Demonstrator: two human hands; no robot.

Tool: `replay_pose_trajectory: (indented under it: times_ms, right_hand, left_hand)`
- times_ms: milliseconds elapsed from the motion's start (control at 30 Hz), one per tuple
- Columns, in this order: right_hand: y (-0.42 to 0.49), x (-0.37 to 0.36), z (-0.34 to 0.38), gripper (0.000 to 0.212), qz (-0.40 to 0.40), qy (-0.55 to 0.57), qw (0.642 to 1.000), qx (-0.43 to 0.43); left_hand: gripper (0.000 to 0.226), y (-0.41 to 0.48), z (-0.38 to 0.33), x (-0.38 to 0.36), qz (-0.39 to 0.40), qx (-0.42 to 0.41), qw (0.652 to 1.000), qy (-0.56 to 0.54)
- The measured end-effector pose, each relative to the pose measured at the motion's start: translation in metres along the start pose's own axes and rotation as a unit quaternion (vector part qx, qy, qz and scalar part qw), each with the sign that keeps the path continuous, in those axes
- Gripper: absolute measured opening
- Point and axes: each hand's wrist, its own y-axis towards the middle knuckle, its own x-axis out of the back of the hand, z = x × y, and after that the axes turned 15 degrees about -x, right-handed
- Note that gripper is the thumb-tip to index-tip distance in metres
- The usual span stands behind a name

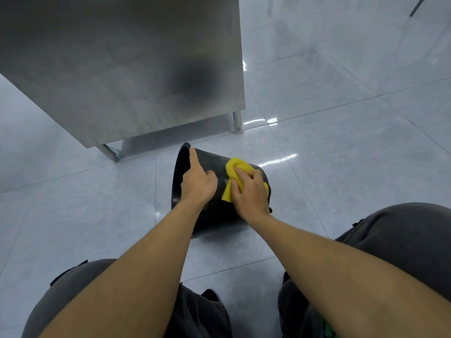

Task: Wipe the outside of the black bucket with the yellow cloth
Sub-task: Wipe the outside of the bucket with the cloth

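The black bucket (210, 211) lies on its side on the floor (341, 142), under both hands. The right hand (250, 192) has its grip closed on the yellow cloth (234, 167), pressed to the bucket wall. The left hand (199, 182) rests just beside it, forefinger stretched toward the rim, other fingers curled, holding nothing.

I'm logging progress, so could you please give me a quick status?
Left hand steadying bucket on its side. Right hand pressing yellow cloth on the outside. Nothing obstructing.
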Motion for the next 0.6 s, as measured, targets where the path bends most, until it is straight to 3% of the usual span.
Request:
replay_pose_trajectory:
  times_ms: [67, 133, 267, 333, 433, 500, 600]
  right_hand:
    - [-0.003, -0.003, 0.011, 0.039, 0.029, 0.012, 0.995, 0.097]
    - [-0.005, -0.008, 0.019, 0.039, 0.047, 0.015, 0.989, 0.141]
    - [-0.002, -0.012, 0.013, 0.041, 0.024, 0.017, 0.999, 0.043]
    - [0.003, -0.008, 0.003, 0.042, 0.011, -0.005, 0.999, -0.048]
    - [0.008, -0.006, -0.013, 0.043, 0.009, -0.039, 0.987, -0.154]
    - [0.007, -0.007, -0.015, 0.040, 0.008, -0.048, 0.986, -0.159]
    - [0.003, -0.008, -0.008, 0.039, 0.007, -0.043, 0.997, -0.067]
  left_hand:
    - [0.081, 0.005, 0.001, 0.002, -0.009, 0.003, 1.000, 0.009]
    - [0.074, 0.005, 0.003, 0.002, -0.030, 0.002, 0.999, 0.016]
    - [0.048, 0.002, 0.003, 0.000, -0.067, -0.028, 0.997, 0.018]
    - [0.049, 0.002, 0.003, 0.001, -0.073, -0.036, 0.996, 0.048]
    - [0.069, 0.000, 0.005, 0.003, -0.034, -0.020, 0.994, 0.101]
    - [0.082, -0.001, 0.008, 0.003, -0.006, -0.007, 0.993, 0.121]
    - [0.087, 0.001, 0.011, 0.001, -0.002, 0.004, 0.997, 0.075]
